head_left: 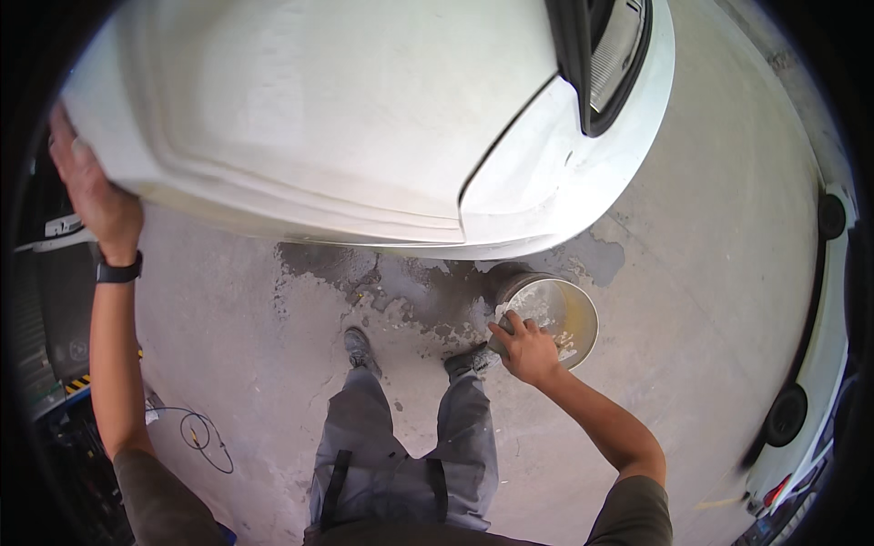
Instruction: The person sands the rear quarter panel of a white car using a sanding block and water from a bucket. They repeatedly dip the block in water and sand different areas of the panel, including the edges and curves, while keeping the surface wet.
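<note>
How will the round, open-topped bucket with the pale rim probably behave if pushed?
The bucket is probably heavy for its size, as it seems to hold foamy liquid. This could slop out, since no lid covers it. The bucket might slide, because dark, wet-looking patches lie beside it on the grey concrete floor.

The far car body point(319, 118) is white with black trim point(572, 55). The bucket point(581, 314) is silvery, its inside stained yellowish and flecked white; the block point(498, 342) at its left is grey. Darker patches point(601, 257) blotch the grey floor point(692, 227). Near, grey trousers point(364, 437) carry black straps point(335, 491); left, a strip point(78, 384) is striped yellow and black.
</note>
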Available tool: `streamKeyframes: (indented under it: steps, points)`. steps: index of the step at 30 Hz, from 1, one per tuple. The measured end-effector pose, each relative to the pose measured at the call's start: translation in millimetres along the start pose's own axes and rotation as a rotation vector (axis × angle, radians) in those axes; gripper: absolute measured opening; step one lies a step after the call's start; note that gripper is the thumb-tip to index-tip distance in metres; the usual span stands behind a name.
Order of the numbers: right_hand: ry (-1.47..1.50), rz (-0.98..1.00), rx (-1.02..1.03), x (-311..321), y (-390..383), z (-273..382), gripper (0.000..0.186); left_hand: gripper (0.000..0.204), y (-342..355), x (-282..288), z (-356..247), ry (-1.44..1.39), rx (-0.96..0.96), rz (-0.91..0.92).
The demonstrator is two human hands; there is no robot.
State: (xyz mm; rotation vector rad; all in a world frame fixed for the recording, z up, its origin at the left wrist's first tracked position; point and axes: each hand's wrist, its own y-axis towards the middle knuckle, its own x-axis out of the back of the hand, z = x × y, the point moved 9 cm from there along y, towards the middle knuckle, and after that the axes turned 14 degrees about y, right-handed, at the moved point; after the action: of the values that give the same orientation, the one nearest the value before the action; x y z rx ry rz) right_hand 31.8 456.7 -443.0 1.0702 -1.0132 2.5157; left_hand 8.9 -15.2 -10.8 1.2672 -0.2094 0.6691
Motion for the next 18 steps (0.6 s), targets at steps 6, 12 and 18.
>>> streamKeyframes:
  steps: [6,12,18]
  points:
    - [0.409,-0.287,0.084,256,-12,301,0.079,0.07,-85,51,-19,-0.562,0.6,0.101]
    - [1.379,-0.131,-0.014,271,38,438,0.058,0.058,-214,47,-58,-2.017,1.43,0.356]
    - [1.736,0.398,-0.031,215,92,526,0.068,0.064,-220,51,19,-2.708,1.108,-0.013]
